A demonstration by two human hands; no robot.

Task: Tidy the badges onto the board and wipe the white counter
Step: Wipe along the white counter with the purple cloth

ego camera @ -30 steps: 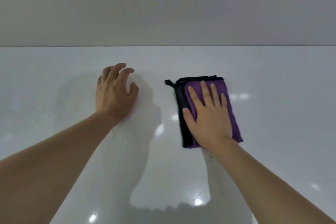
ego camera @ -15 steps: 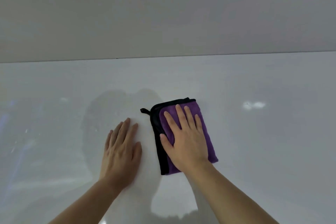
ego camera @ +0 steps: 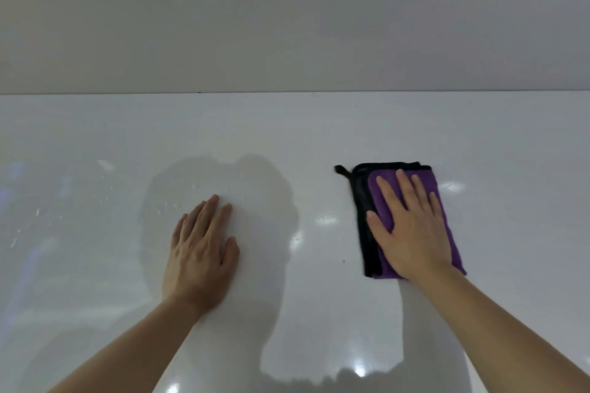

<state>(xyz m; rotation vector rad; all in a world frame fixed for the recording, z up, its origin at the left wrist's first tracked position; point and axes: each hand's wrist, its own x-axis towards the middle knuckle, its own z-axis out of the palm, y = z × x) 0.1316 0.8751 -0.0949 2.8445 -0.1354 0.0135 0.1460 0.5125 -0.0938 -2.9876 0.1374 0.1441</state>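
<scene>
the folded purple microfibre cloth [ego camera: 447,201] has been swept rightward across the white counter [ego camera: 319,131], well apart from where it lay half a second ago beside the left hand [ego camera: 199,252]. it is pressed flat under the right hand [ego camera: 415,230], fingers straight; the left hand rests flat and empty toward the counter's near edge. wiping is judged under way; no badges or board are seen.

Plain pale grey wall [ego camera: 287,16] seen across the upper part, met by a straight seam along its foot, bright spots of overhead light [ego camera: 360,370] reflected on the glossy surface below, soft shadows cast
</scene>
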